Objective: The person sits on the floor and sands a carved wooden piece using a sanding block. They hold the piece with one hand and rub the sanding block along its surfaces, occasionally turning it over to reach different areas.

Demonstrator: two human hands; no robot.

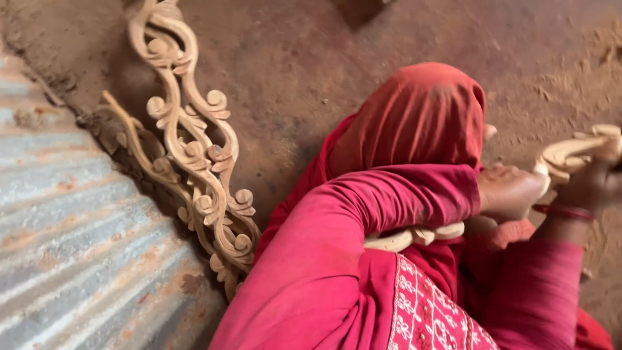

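I see a dirt floor (311, 58) strewn with sawdust, and a corrugated metal sheet (71, 227) slanting across the lower left. No containers are in view. Two carved scrollwork panels (194, 162) of pale wood lean against the sheet's edge, one behind the other, touching. A red knee (421, 116) rises at centre, with a red sleeve (337, 246) crossing below it. A third carving (570, 155) lies across the lap; part shows under the sleeve, the rest runs off right. My left hand (508, 191) rests closed on the carving beside the knee, fingers curled over its edge. My right hand (593, 185), with a red bangle (562, 211) at the wrist, grips the carving's far end, fingers wrapped around it.
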